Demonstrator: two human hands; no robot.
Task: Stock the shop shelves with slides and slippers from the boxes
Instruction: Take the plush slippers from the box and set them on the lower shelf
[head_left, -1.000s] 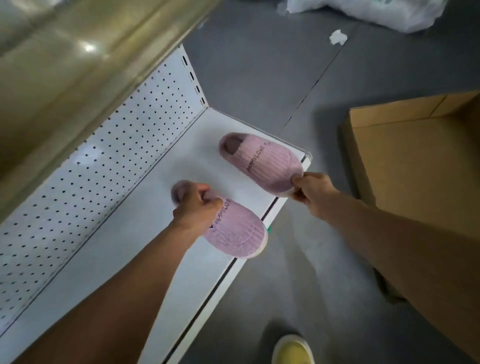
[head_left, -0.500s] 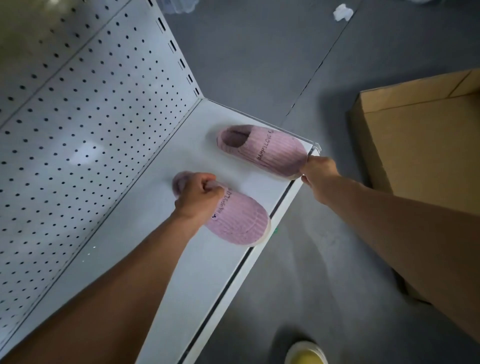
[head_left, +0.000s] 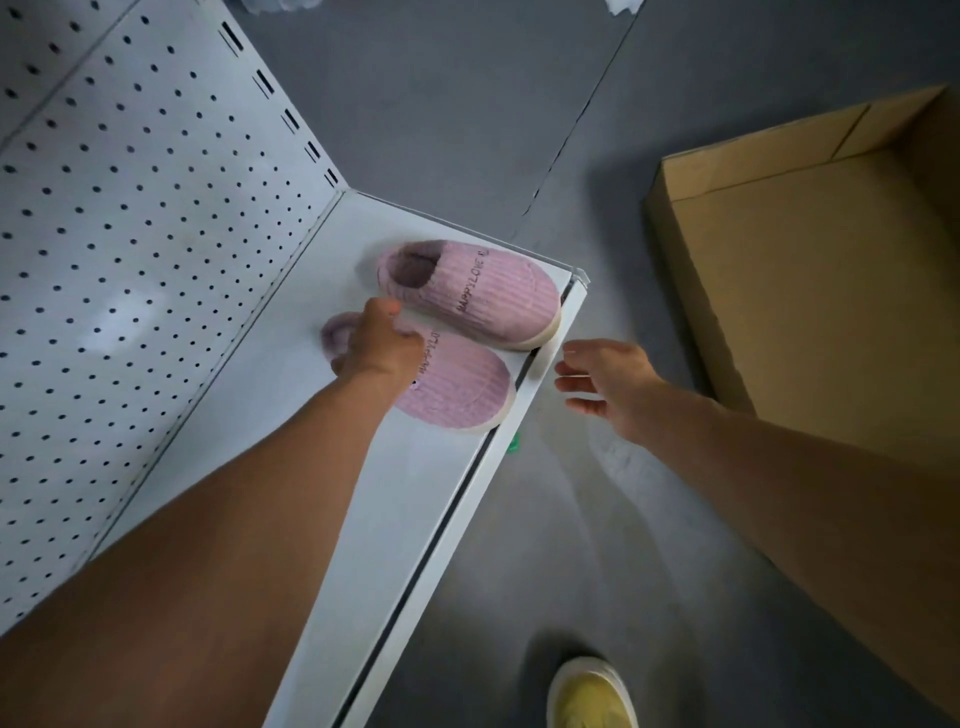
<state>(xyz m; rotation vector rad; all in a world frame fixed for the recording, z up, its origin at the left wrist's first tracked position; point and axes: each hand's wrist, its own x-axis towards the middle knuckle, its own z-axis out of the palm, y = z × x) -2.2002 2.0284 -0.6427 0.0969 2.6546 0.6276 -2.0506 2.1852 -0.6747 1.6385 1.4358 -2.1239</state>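
Two pink ribbed slippers with cream soles lie side by side on the white metal shelf, toes at its front edge. My left hand grips the heel opening of the nearer slipper. The farther slipper sits at the shelf's end corner, touching the nearer one, with no hand on it. My right hand hovers off the shelf's front edge, fingers spread and relaxed, holding nothing.
A white pegboard back panel rises behind the shelf. An open cardboard box stands on the grey floor to the right. My yellow shoe is on the floor below. White paper scraps lie at the top edge.
My right hand let go of the farther slipper and drew back off the shelf edge. My left hand slid the nearer slipper up against the farther one.
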